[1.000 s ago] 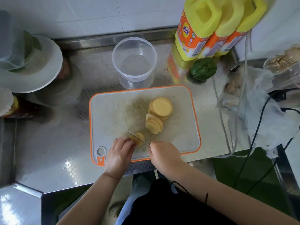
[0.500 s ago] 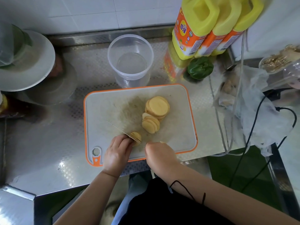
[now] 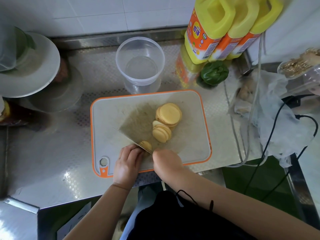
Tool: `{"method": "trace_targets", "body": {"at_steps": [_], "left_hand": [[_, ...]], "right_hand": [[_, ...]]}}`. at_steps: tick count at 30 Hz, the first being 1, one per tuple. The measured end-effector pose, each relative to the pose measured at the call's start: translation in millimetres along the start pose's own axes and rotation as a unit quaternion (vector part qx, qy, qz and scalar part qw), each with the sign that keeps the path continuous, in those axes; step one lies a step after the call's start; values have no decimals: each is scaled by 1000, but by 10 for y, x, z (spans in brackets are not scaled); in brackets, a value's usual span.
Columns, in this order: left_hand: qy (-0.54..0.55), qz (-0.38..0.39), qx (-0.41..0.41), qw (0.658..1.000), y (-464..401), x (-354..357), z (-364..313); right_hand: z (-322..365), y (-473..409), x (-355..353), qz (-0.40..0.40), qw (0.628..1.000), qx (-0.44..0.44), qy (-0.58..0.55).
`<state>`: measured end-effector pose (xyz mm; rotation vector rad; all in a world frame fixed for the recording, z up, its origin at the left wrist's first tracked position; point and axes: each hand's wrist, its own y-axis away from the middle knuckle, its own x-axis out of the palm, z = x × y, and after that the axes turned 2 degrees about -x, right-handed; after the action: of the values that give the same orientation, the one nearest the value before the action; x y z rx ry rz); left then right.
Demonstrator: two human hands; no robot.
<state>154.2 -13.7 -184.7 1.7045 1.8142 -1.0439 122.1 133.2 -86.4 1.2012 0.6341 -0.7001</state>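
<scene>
Pale yellow potato end piece point(image 3: 146, 145): sits near the front edge of a white rectangular plastic cutting board with an orange rim point(image 3: 107, 118), left of the board's middle.

Left hand point(image 3: 127, 165): on the board just left of the piece, fingers curled, fingertips holding the piece down against the board.

Right hand point(image 3: 167, 161): just right of the piece, closed round the handle of a steel knife point(image 3: 128, 137). The handle itself is hidden under the hand. The blade runs out from the hand toward the far left, across the left hand's knuckles, and touches the piece on its left side. Whether the edge has reached the board, cannot tell.

Cut slices: two lots on the board beyond the piece. A taller stack of round yellow potato slices point(image 3: 168, 113) toward the board's middle; a smaller fanned stack of slices point(image 3: 161, 133) just in front of it, near the piece but apart from it.

The board lies on a patterned stainless steel table point(image 3: 52, 153).

Behind the board: a clear round plastic tub point(image 3: 161, 54), upright. To its right, three yellow plastic jugs with orange labels point(image 3: 213, 23) stand in a row, with a dark green bell pepper point(image 3: 214, 72) at their foot.

Far left: a white round plate point(image 3: 34, 75). Right of the board: a crumpled clear plastic bag point(image 3: 277, 118), with black cables point(image 3: 275, 125) across it.
</scene>
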Motion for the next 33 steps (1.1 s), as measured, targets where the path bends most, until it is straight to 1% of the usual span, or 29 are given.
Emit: {"method": "trace_targets", "body": {"at_steps": [4,7,8,9,10,11,12,13,14,15,16,17,21,23,27,28,29,30,31,32,33], "left_hand": [[7,3,17,1000,-17,-74,-8],[23,-48,56,997,-187,-350,-172],[23,-54,70,996,-340,-455,-251],[9,-33,81,996,-535,-541,-351],[-25,30,86,996,-740,-595,-444],[-80,141,79,984,-929,-615,-534],[-147,266,62,951,-1082,-606,-628],[-211,364,54,906,-1187,-568,-705],[-258,430,57,863,-1255,-528,-761],[-288,474,58,830,-1294,-493,-799],[-301,504,55,808,-1311,-463,-822],[-306,523,53,794,-1316,-436,-832],[-315,548,65,772,-1341,-381,-851],[-314,555,64,768,-1339,-389,-865],[-320,551,44,769,-1374,-402,-911],[-314,534,47,784,-1392,-434,-946],[-293,498,59,814,-1401,-482,-958],[-245,435,75,863,-1399,-542,-940],[-168,335,90,923,-1356,-623,-907],[-80,201,115,970,-1263,-712,-858],[-9,63,136,989,-1113,-779,-776]], "right_hand": [[-27,-5,58,-16,1000,-8,-11],[-26,-19,111,-11,1000,-13,-14],[-24,-30,120,-8,1000,-10,-14],[-27,-40,130,-7,1000,-1,-17],[-29,-47,134,-9,1000,9,-23],[-28,-52,139,-8,999,18,-29],[-26,-50,145,-5,999,22,-34],[-20,-45,149,-4,999,23,-36],[-13,-39,152,-3,999,23,-36],[-6,-34,150,-3,999,24,-36],[0,-34,148,-3,999,25,-39],[3,-38,147,-4,999,25,-44],[-6,-30,118,-13,998,22,-50],[-11,5,105,-30,998,16,-51],[-24,105,26,-60,996,-8,-69],[-37,139,-2,-68,995,-12,-72],[-49,169,-29,-78,994,-15,-73],[-63,194,-48,-87,993,-20,-71],[-78,214,-66,-95,993,-24,-69],[-91,226,-77,-97,993,-23,-68],[-102,230,-84,-97,993,-21,-68]]}}
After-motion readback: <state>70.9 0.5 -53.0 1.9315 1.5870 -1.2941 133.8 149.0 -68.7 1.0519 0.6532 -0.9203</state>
